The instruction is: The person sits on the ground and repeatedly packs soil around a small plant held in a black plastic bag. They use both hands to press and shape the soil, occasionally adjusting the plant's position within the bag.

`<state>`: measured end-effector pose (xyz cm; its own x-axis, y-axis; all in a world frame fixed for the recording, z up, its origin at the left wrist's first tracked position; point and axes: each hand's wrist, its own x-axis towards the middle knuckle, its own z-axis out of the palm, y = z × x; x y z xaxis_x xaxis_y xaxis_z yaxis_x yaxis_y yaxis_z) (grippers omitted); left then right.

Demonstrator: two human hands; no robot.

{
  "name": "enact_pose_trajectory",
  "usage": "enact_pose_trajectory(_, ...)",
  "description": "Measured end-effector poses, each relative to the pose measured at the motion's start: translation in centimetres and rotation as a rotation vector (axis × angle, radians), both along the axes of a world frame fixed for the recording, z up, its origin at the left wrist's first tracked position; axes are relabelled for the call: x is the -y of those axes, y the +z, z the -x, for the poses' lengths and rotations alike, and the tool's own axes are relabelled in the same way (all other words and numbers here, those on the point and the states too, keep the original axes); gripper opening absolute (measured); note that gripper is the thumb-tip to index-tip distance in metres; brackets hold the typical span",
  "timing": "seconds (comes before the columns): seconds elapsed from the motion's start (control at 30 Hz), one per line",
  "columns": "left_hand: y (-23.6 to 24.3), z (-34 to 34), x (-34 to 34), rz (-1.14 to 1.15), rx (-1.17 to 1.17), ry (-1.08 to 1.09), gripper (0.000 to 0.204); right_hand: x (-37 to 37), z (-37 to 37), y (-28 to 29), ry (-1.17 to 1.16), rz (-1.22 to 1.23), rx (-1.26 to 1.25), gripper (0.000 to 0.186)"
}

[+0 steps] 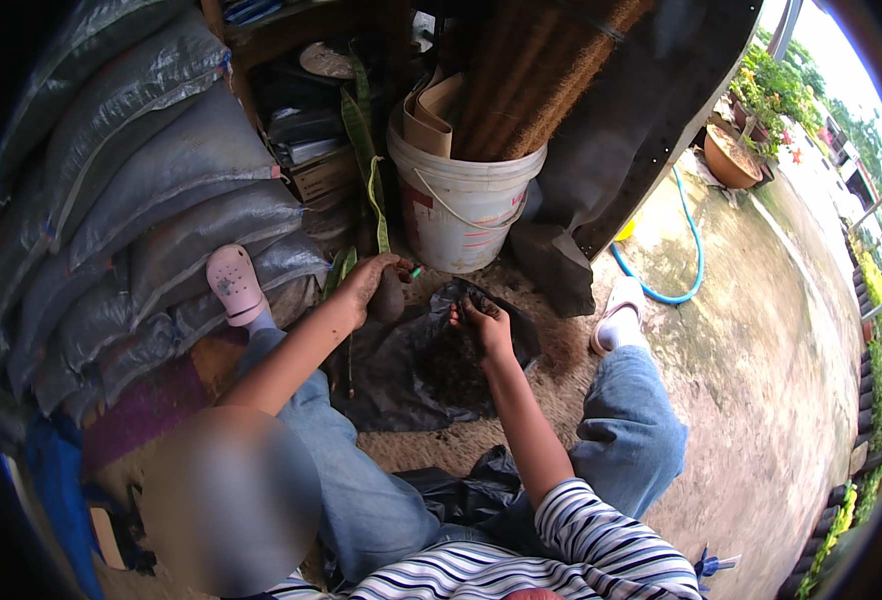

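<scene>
My left hand (369,284), dirty with soil, is closed around a dark rounded lump (389,298) that looks like a small filled bag or soil ball. A small bright green bit (416,272) sticks out by its fingertips. Long green snake plant leaves (361,130) with yellow edges rise just behind this hand; whether they join the lump is unclear. To the right, my right hand (487,326) has curled fingers, blackened with soil. It hangs over a heap of dark soil (449,368) on a spread black plastic sheet (386,400).
A white bucket (461,225) holding brown rolls and cardboard stands just beyond my hands. Full grey sacks (176,170) are stacked at left. A dark block (553,268) sits beside the bucket. On the concrete at right lie a blue hose (699,255) and a potted plant (731,155).
</scene>
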<state>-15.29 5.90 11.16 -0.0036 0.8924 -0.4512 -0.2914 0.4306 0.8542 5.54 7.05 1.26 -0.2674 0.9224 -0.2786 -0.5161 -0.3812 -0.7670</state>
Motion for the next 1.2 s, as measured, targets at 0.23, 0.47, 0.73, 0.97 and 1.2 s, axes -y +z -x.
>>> enact_pose_trajectory(0.23,-1.0,0.2,-1.9,0.014,0.021,-0.042,0.024,0.3,-1.4,1.3,-0.026,0.079,-0.117,0.022)
enact_pose_trajectory(0.47,0.1,-1.6,-2.2,0.060,0.031,-0.018,0.022,0.0,-2.8,2.4,-0.024,0.139,-0.127,0.027)
enact_pose_trajectory(0.73,-1.2,-0.7,-0.9,0.046,0.044,-0.052,0.024,-0.4,-0.5,0.9,0.047,0.017,-0.017,0.025)
enact_pose_trajectory(0.97,-0.3,0.1,0.3,0.003,0.076,-0.058,0.025,-0.1,1.3,0.8,0.079,0.012,-0.031,0.026)
enact_pose_trajectory(1.2,0.1,0.1,0.4,-0.045,0.122,-0.047,0.025,0.6,1.2,3.1,0.220,0.004,-0.033,0.028)
